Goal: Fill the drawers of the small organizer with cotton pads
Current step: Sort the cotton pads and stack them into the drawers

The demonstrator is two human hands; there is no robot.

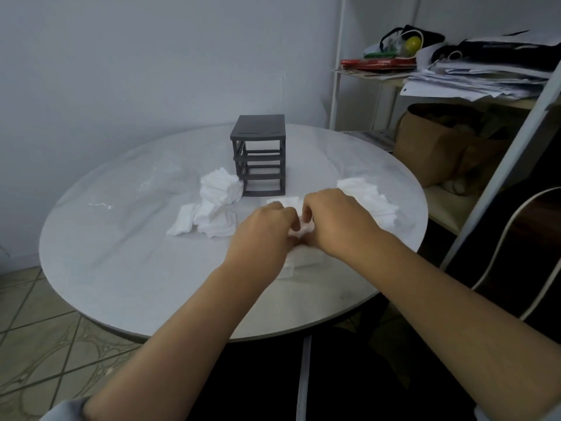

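A dark grey organizer frame [259,156] stands at the back middle of the round white table [121,253], its three drawer slots empty. White cotton pads lie in a heap [214,205] left of it and another heap [367,199] on its right. My left hand [264,235] and my right hand [337,220] meet in front of the frame, fingers curled, both pinching a small bunch of cotton pads [302,230]. Under my hands sits a pale, translucent drawer [303,259], mostly hidden. Another pale drawer or pad [288,202] shows just behind my hands.
A shelf unit [455,77] with papers, bags and a brown paper bag stands to the right of the table. A dark guitar body [531,238] leans at the far right. Tiled floor shows at the lower left.
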